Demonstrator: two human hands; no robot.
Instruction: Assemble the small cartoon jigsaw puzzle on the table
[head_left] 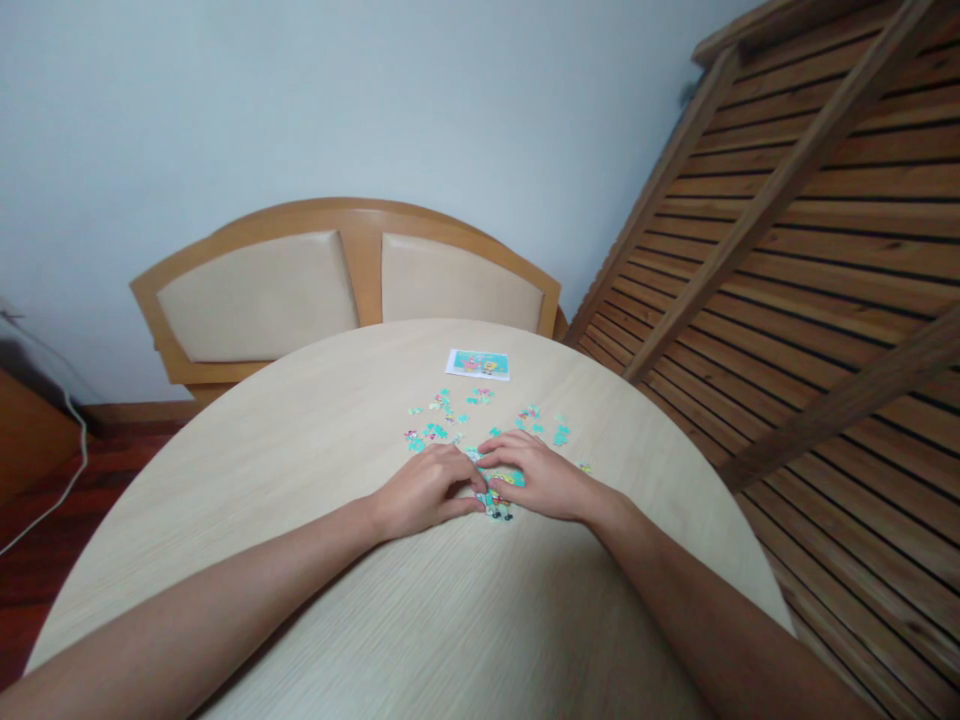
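On the table lies a partly joined jigsaw puzzle (501, 508), teal with a yellow cartoon figure, between my two hands. My left hand (431, 488) is at its left edge, thumb and forefinger closed around a small puzzle piece that the fingers mostly hide. My right hand (536, 475) rests over the upper right of the joined part, its fingers stretched out and apart, the thumb touching the surface. Loose puzzle pieces (435, 431) lie scattered just beyond my hands, with more teal pieces (561, 434) to the right.
A printed picture card (478, 365) lies farther back on the round wooden table (315, 430). Behind the table stands a padded bench back (262, 295) against the wall. A slatted wooden frame (787, 250) leans at the right. A white cable (81, 440) hangs at the left.
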